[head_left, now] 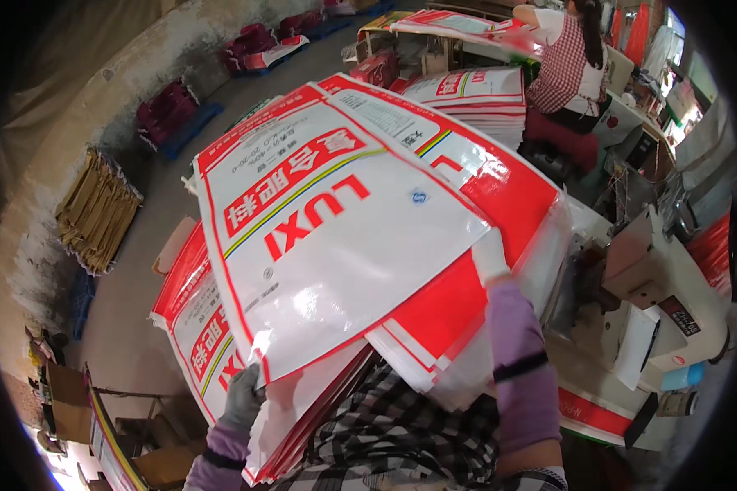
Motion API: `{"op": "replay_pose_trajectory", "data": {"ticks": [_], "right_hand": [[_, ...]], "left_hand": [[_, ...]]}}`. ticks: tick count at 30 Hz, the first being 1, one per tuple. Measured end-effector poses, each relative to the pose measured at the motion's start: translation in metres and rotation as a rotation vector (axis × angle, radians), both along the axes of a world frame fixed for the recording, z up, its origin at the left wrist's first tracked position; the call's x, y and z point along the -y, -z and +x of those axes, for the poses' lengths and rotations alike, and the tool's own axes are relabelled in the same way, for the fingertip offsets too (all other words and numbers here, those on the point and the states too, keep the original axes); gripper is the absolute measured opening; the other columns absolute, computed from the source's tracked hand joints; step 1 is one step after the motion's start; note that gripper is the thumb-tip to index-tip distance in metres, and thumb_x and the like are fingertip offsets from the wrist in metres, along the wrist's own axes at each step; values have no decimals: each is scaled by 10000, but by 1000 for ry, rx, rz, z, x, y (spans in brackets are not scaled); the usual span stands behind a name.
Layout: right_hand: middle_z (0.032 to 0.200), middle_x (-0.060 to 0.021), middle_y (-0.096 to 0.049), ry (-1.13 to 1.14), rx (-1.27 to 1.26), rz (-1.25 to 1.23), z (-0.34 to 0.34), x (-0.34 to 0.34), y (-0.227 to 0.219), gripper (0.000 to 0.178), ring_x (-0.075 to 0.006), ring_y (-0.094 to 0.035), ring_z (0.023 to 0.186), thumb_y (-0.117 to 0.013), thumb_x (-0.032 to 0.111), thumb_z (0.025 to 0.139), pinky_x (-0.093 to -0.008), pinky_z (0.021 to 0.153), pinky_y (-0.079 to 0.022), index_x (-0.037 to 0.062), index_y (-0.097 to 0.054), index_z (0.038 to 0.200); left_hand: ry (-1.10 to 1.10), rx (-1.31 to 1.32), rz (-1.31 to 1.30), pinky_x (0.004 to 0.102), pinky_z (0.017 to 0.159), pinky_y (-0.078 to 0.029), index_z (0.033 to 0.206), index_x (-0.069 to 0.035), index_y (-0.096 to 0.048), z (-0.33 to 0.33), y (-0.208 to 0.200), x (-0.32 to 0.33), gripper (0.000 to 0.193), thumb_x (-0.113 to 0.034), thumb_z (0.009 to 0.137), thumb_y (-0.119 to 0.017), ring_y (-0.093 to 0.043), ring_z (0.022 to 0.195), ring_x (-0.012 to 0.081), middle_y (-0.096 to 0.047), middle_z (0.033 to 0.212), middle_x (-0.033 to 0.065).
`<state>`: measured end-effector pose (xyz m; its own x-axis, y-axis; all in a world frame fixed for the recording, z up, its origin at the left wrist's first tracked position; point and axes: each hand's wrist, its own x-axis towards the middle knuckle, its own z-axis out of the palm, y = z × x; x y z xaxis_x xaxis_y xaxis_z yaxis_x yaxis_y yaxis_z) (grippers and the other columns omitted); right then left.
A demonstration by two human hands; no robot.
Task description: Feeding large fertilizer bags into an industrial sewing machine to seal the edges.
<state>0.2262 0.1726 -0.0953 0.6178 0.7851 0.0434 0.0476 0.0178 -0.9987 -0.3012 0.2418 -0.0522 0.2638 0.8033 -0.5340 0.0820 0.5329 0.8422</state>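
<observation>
In a grey-floored workshop, a white-and-red sack (327, 237) is held spread by its near edge, apparently to keep it flat.

One near corner is pinched by the gloved left hand (244, 394); the other is met by the gloved right hand (491, 260), whose closure cannot be told. Similar sacks (512, 200) are fanned beneath, perhaps for easy separation; a sewing machine (667, 282) is placed at the right.

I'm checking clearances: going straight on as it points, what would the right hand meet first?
Probably the topmost glossy white rectangular sack with red edging, its corner at the pale-gloved right hand; depth is unclear.
</observation>
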Motion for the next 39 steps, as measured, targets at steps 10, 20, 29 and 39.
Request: {"op": "replay_pose_trajectory", "data": {"ticks": [10, 20, 29, 39], "right_hand": [[995, -182, -667, -31, 137, 99, -139, 13, -31, 493, -294, -664, 882, -564, 56, 831, -403, 751, -522, 26, -506, 1320], [1380, -180, -477, 158, 634, -345, -272, 17, 228, 470, -362, -473, 1252, -483, 224, 945, -431, 1048, -402, 62, -447, 1385], [1181, -246, -584, -339, 479, -638, -273, 54, 105, 464, -425, -555, 1100, -570, 301, 911, -480, 942, -450, 0, -528, 1261], [731, -162, -632, -154, 666, -114, -157, 186, -52, 289, -333, -636, 708, -539, 268, 919, -439, 692, -496, 6, -608, 816]], "left_hand": [[196, -588, 799, 410, 594, -475, 980, -128, -613, -212, 33, 18, 148, -240, 973, -515, -610, 774, 242, -649, 927, 2], [399, -758, 976, 407, 893, -481, 1283, -37, -487, -119, 93, -56, 363, -72, 924, -534, -548, 1125, 290, -551, 1274, 126], [441, -606, 1080, 380, 939, -470, 1230, -10, -538, 21, -18, 37, 473, 72, 776, -642, -532, 1116, 295, -543, 1197, 153], [1532, -339, 1397, 388, 800, -465, 950, -69, -681, 371, 13, 56, 283, -297, 793, -739, -614, 873, 230, -627, 875, 81]]}}
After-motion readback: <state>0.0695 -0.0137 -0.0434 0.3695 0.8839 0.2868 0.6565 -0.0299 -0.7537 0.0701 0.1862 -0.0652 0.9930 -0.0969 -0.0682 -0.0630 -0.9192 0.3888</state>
